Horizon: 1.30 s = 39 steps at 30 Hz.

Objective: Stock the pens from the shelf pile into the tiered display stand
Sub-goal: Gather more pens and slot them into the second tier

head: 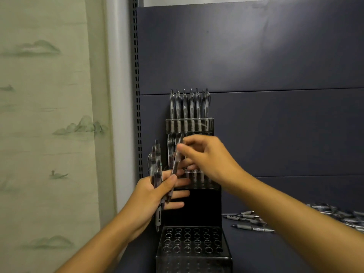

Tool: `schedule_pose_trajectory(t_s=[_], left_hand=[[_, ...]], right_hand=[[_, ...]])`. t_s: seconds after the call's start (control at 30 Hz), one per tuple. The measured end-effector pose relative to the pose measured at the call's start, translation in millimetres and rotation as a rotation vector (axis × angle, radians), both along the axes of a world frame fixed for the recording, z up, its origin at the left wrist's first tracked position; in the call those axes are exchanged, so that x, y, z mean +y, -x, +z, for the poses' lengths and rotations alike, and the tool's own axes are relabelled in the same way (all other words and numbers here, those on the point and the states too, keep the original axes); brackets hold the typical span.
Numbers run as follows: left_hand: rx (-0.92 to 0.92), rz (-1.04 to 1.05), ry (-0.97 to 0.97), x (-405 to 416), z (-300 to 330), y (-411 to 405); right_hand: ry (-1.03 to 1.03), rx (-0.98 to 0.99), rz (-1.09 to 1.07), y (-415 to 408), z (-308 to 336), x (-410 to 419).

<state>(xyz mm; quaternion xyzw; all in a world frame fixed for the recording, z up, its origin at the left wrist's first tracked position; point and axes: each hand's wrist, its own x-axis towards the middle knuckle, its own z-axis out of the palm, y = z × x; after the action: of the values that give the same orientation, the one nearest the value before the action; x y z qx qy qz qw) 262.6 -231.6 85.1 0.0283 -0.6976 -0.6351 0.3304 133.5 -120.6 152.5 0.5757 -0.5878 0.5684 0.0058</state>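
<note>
A black tiered display stand [194, 259] stands on the dark shelf against the back panel. Its top tier holds a row of several clear pens [189, 104]; the bottom tier's holes are bare. My left hand [155, 196] grips a bundle of pens [155, 168] upright, just left of the stand. My right hand [208, 156] pinches the top of a single pen [175, 164] that leans out of the bundle, in front of the middle tier. That tier is largely hidden behind my hands; a pen or two show in it.
A loose pile of pens [254, 221] lies on the shelf to the right of the stand and runs off the right edge. A slotted shelf upright [137, 95] and a wall with pale green landscape paper [49, 115] are on the left.
</note>
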Motion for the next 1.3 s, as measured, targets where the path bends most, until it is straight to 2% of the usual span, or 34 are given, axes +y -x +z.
schedule_pose_trajectory(t_s=[0.2,0.33,0.5,0.7,1.03,1.3], left_hand=[[-0.084,0.038,0.08,-10.5,-12.6,-8.6],[-0.104,0.068,0.077,-16.1,-15.2,-11.7],[-0.095,0.075,0.085,-17.7,-14.9,-11.8],[-0.096,0.059,0.103,-17.3,-16.2,-10.9],[-0.09,0.096,0.029,-23.4,-15.4,-12.5],[-0.081,0.084,-0.004,-19.9,-13.3,-7.4]], right_hand=[[0.212,-0.056,-0.078,15.2,32.9,4.8],[0.236,-0.007,-0.209,31.9,48.5,11.1],[0.201,0.041,-0.318,47.3,44.4,8.6],[0.144,0.02,-0.312,51.2,33.0,3.0],[0.134,0.012,-0.295,51.2,33.5,2.5],[-0.096,0.022,-0.257,43.5,22.4,-10.6]])
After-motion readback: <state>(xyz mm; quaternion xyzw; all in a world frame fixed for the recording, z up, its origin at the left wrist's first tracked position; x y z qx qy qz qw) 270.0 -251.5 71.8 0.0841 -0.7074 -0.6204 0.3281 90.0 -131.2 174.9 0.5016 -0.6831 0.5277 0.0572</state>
